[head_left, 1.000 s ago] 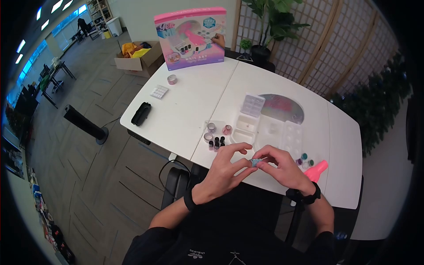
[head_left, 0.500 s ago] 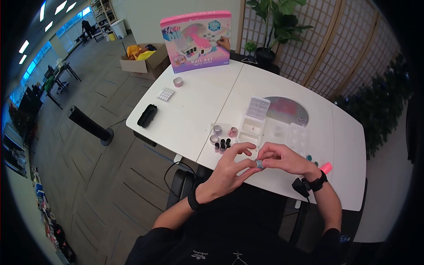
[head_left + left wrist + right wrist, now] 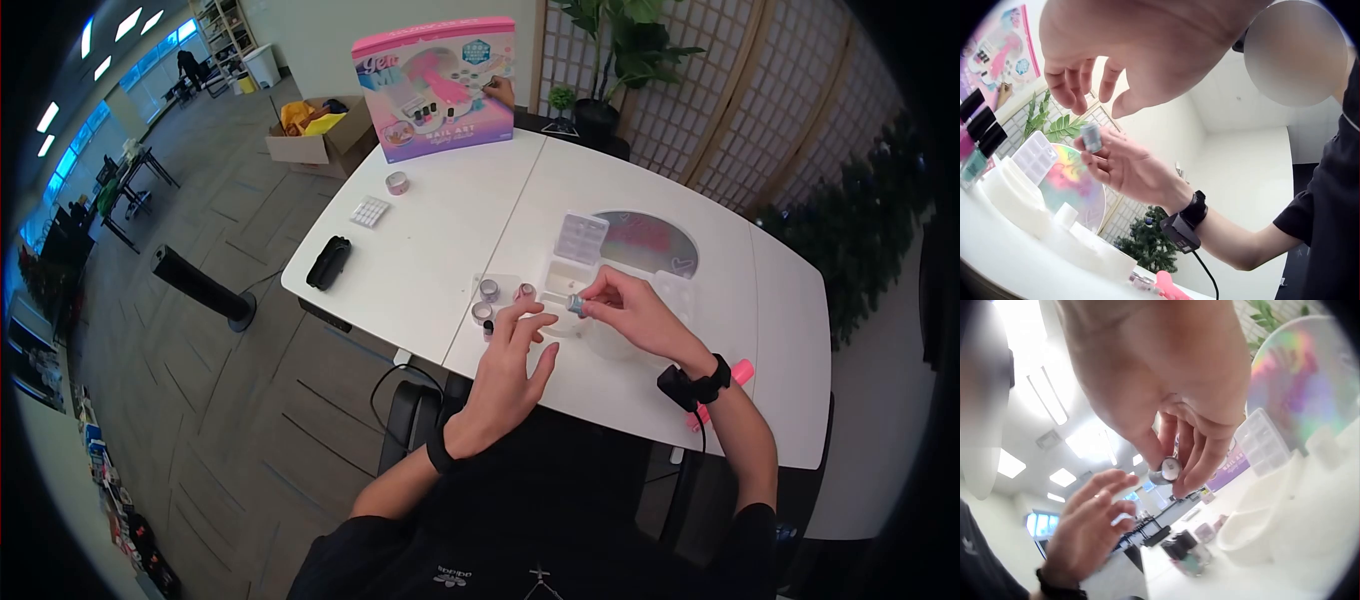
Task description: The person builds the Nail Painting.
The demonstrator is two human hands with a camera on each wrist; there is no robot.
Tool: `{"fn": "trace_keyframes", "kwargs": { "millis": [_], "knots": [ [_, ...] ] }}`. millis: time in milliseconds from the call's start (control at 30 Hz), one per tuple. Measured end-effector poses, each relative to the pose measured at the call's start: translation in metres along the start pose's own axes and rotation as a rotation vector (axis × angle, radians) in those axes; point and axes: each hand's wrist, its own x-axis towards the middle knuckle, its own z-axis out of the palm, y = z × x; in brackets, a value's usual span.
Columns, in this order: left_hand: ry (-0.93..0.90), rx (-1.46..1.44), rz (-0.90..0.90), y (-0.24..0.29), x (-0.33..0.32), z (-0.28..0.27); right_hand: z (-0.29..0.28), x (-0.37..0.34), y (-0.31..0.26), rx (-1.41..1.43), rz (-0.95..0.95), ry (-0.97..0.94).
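Steady the small, probably capped container (image 3: 575, 305), pinched in the right hand (image 3: 636, 315); leave the empty left hand (image 3: 504, 384) clear.

White table (image 3: 420, 270), colourful box (image 3: 440, 95), black case (image 3: 329, 263), jar (image 3: 397, 184)

The right hand (image 3: 1169, 394) pinches a small round container (image 3: 1170, 469).
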Motion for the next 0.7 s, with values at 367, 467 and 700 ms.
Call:
{"fn": "trace_keyframes", "kwargs": {
  "millis": [367,467,700],
  "knots": [
    [-0.436,0.182,-0.085,-0.028,-0.021,0.036,0.016,0.063,0.049,-0.615,-0.116,0.175],
    [-0.445,0.175,-0.065,-0.035,-0.021,0.043,0.013,0.072,0.053,-0.589,-0.143,0.138],
    [-0.406,0.172,-0.051,-0.044,-0.016,0.049,0.016,0.081,0.059,-0.572,-0.149,0.082]
  ]
}}
